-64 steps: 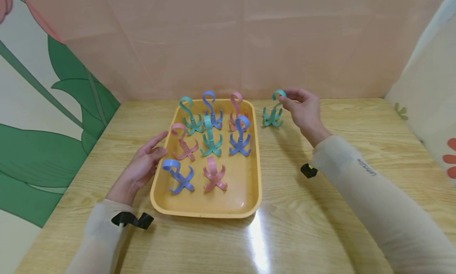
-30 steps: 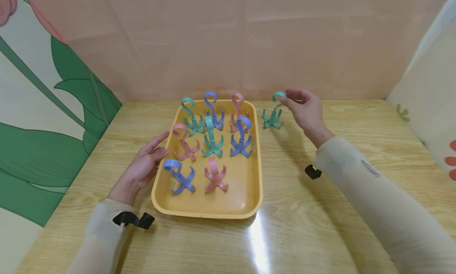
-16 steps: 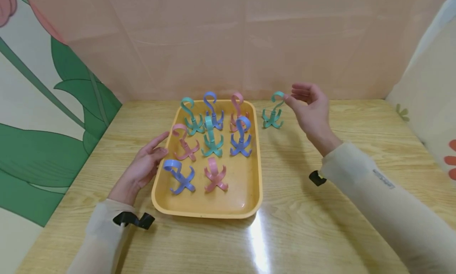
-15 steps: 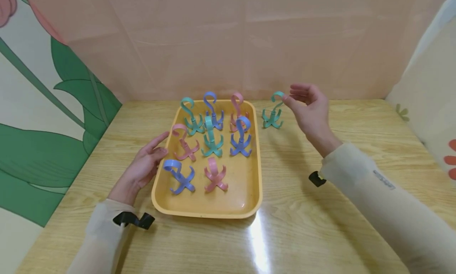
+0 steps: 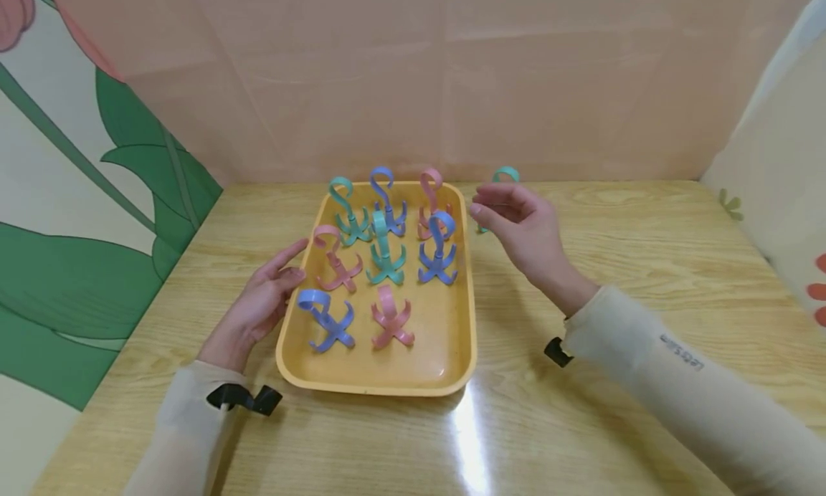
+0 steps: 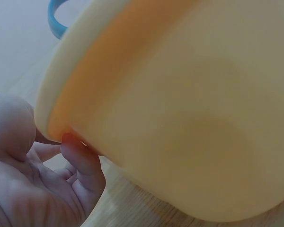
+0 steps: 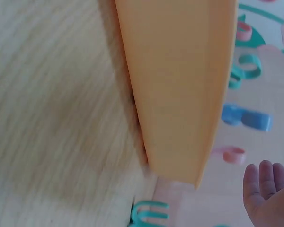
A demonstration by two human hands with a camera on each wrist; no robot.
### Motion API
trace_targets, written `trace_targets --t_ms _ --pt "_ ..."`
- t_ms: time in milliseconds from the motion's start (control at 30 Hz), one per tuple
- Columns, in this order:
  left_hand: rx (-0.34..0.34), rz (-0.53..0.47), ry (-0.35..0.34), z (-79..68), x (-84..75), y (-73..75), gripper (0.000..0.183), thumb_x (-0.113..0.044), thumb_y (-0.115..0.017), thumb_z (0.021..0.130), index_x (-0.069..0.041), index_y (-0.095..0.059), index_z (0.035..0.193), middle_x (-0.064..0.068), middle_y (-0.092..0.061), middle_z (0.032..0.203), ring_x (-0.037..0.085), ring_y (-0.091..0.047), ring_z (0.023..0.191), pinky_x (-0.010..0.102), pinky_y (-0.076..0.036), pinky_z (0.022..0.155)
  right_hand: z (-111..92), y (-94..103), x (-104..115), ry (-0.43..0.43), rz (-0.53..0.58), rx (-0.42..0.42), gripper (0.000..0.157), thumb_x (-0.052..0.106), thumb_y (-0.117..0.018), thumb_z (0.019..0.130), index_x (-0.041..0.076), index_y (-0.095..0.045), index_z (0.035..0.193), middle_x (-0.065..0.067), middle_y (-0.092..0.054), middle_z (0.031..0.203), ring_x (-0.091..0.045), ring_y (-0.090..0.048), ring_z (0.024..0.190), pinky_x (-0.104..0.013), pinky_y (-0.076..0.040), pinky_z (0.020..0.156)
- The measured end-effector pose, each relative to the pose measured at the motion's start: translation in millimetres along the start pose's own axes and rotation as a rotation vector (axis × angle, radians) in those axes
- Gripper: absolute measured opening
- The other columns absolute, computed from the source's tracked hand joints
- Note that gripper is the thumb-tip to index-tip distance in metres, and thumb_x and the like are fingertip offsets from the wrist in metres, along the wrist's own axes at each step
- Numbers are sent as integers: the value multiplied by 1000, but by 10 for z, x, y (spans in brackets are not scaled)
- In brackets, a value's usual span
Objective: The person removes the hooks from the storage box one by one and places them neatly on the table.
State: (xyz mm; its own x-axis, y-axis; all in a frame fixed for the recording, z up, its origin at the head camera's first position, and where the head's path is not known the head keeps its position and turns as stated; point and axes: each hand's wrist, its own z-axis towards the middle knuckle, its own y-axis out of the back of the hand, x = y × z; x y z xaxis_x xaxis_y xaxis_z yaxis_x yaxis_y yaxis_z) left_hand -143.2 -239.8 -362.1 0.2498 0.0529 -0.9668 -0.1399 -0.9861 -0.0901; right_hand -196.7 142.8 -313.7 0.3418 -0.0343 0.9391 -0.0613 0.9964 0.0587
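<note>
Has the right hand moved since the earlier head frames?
Yes. In the head view, the right hand has moved left, closer to the yellow tray's right rim, and now partly covers the teal hook outside it.

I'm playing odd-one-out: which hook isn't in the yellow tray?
The green hook partly hidden behind the right hand, beside the tray; the other eight hooks, including two green ones, are all inside it.
</note>
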Motion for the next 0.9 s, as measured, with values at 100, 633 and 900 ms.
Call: trace_targets --t_ms 100,633,900 --pt "4 1 -1 -2 -2 0 58 -10 -45 107 -18 -25 161 5 -61 94 10 -64 71 25 -56 58 -44 -75 -1 7 -21 41 28 11 -76 91 3 -70 118 -8 -69 113 -18 -67 102 -24 -55 85" --pt "0 -5 3 12 3 2 60 -8 -46 106 -19 -26 161 5 -61 94 11 -64 71 25 -56 59 -7 -320 -128 -47 -82 156 35 10 -75 92 -1 -66 123 -14 -67 119 -26 -68 102 -28 -57 85" --pt "1 -8 1 15 11 10 59 -8 -45 106 -19 -26 161 5 -61 95 11 -65 72 26 -57 60 33 -392 -176 -73 -119 137 33 15 -77 91 3 -69 121 -12 -70 113 -19 -70 94 -27 -58 83"
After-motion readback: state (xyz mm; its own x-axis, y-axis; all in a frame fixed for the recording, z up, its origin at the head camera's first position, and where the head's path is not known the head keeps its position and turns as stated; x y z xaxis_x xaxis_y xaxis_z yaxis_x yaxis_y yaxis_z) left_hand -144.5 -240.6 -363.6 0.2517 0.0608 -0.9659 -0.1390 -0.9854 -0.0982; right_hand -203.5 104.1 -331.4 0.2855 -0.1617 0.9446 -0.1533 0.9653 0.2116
